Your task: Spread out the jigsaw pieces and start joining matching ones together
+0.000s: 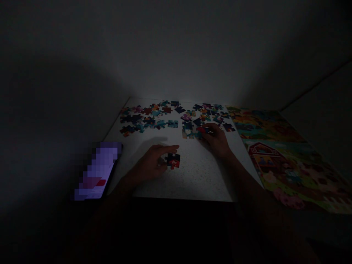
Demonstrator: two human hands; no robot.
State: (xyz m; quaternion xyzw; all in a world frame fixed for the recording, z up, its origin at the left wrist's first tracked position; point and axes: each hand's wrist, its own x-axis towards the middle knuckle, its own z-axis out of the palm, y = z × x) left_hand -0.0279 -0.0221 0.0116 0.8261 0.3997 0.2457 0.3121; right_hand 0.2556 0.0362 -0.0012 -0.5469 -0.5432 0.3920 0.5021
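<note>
My left hand (154, 161) is over the near part of the white table, its index finger stretched out. Between its thumb and fingers sits a dark puzzle piece (173, 161) with a red figure on it; the exact grip is partly hidden. Farther right, my right hand (216, 137) pinches a red and dark puzzle piece (202, 130), partly covered by the fingers. That piece is at the right end of a small group of teal and pale puzzle pieces (188, 132), which look joined.
Many loose puzzle pieces (141, 119) are spread over the table's far half. A lit phone (103, 170), its screen pixelated, lies by the left edge. Colourful farm-picture sheets (288, 168) lie to the right. A wall (178, 55) rises behind; the room is dim.
</note>
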